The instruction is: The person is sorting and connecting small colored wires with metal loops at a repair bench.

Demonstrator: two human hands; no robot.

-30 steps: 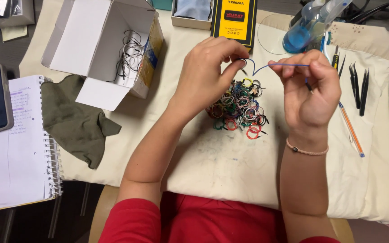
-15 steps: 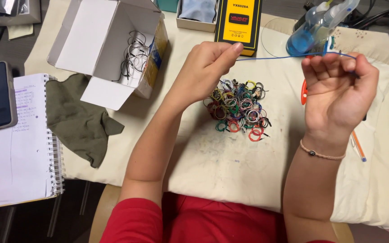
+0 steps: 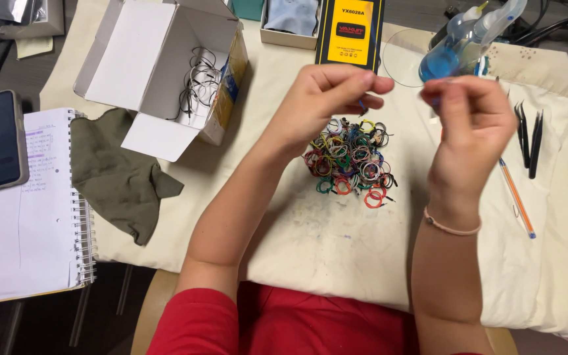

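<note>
Both hands drew closer vs. 0.5 s ago; thin blue wire no longer stretched wide.

Near→far: pile of small coloured wire loops lay on cream cloth below the hands. Left hand pinched thin blue wire at fingertips; right hand fingers closed, its wire end hidden. Wire ran roughly left-right between them. Yellow-black tester lay beyond.

Matt, stained cloth over table; glossy plastic-coated wire loops; matt cardboard box; lined paper notebook.
</note>
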